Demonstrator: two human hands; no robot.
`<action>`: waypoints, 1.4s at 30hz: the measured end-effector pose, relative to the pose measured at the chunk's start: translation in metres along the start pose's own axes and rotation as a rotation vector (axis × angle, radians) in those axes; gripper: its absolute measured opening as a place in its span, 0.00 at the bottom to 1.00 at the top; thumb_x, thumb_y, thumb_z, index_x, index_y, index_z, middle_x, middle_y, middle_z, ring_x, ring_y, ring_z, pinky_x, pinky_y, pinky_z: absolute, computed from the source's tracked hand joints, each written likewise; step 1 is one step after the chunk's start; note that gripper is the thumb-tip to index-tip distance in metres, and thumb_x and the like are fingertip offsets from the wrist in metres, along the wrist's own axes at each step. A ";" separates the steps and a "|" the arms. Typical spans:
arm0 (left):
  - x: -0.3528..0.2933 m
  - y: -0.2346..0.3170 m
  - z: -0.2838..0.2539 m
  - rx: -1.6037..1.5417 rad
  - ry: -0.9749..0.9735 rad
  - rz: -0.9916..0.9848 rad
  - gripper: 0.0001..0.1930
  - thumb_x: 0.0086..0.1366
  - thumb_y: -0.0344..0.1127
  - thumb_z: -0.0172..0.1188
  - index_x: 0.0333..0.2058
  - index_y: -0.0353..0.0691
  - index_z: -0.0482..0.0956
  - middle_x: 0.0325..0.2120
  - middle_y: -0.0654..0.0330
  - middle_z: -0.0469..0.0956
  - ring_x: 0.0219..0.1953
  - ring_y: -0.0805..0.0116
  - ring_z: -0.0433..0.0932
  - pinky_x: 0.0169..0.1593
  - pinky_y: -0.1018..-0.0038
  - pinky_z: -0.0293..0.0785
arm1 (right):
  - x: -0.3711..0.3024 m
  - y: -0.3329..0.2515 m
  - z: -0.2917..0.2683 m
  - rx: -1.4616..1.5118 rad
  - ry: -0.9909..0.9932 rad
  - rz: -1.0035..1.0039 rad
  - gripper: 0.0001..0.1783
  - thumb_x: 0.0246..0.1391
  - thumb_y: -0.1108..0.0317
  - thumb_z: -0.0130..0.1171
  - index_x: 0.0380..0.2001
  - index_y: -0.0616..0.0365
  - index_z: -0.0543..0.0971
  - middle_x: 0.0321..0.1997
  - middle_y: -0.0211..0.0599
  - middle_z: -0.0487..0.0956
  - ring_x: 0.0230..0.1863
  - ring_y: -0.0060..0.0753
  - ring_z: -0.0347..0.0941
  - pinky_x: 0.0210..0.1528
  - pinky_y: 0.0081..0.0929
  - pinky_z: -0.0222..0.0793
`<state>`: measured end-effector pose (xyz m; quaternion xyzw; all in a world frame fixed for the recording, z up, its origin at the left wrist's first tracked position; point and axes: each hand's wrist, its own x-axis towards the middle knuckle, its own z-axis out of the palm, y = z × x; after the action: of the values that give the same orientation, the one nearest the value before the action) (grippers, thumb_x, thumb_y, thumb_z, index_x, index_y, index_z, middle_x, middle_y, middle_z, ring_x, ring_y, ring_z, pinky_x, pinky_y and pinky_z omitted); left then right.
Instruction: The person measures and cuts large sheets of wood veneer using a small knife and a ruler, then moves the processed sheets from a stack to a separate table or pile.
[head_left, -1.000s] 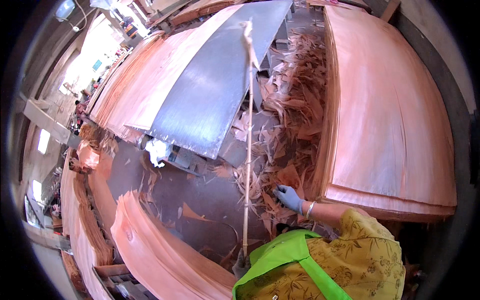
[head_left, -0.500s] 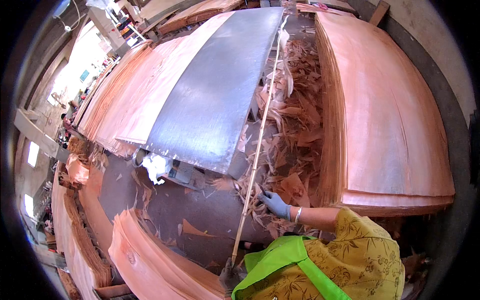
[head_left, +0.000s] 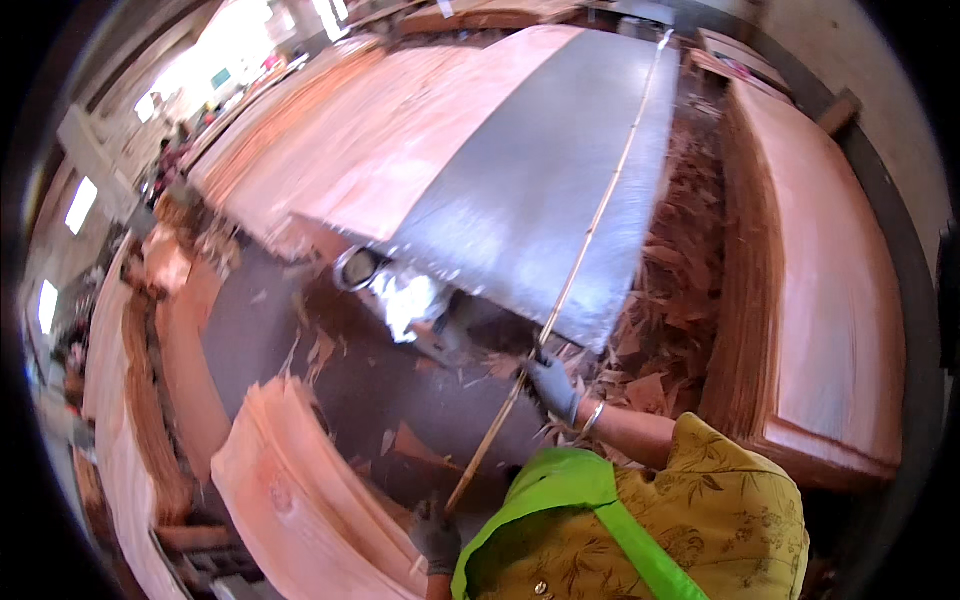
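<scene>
Over the grey tabletop now, a thin pole is slanted, near left to far right; its near end is gripped by the left hand, while farther up, nearer the tabletop, it's touched by the right hand, grip unclear.

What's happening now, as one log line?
left hand: closed on pole | right hand: at pole, grip unclear | pole: slants over grey board

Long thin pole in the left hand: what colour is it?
The pole is pale yellowish tan; it shows in the head view, the only one here.
</scene>
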<state>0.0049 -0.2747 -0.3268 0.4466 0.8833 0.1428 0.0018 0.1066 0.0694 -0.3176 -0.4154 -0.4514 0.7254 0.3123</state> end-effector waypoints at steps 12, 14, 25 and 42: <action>0.107 -0.163 -0.030 0.246 0.129 -0.407 0.28 0.41 0.33 0.64 0.46 0.45 0.74 0.33 0.56 0.73 0.36 0.55 0.70 0.41 0.59 0.65 | 0.148 -0.005 0.191 -0.048 -0.186 -0.032 0.12 0.56 0.59 0.56 0.28 0.56 0.74 0.18 0.24 0.71 0.15 0.14 0.61 0.16 0.16 0.56; 0.136 -0.183 -0.028 0.085 0.124 -0.485 0.25 0.44 0.29 0.65 0.46 0.44 0.76 0.28 0.56 0.74 0.30 0.59 0.73 0.35 0.63 0.70 | 0.180 -0.003 0.219 -0.024 -0.192 0.009 0.13 0.56 0.58 0.57 0.28 0.57 0.73 0.20 0.24 0.71 0.16 0.15 0.61 0.17 0.18 0.57; 0.261 -0.336 0.030 -0.723 0.065 -0.696 0.09 0.54 0.33 0.65 0.32 0.35 0.80 0.20 0.60 0.78 0.23 0.73 0.75 0.27 0.74 0.71 | 0.387 -0.013 0.293 0.095 -0.091 0.127 0.11 0.52 0.74 0.47 0.39 0.60 0.74 0.28 0.34 0.76 0.15 0.23 0.63 0.15 0.21 0.59; 0.522 -0.575 0.012 -0.771 -0.160 -0.723 0.13 0.56 0.36 0.65 0.36 0.32 0.81 0.22 0.59 0.78 0.23 0.74 0.73 0.28 0.72 0.70 | 0.507 0.015 0.389 -0.985 0.762 0.057 0.19 0.46 0.59 0.59 0.32 0.67 0.75 0.27 0.55 0.78 0.30 0.52 0.77 0.33 0.41 0.70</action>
<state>-0.7606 -0.1813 -0.4194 0.0901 0.8613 0.4126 0.2823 -0.4715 0.3297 -0.3979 -0.7522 -0.5785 0.2411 0.2035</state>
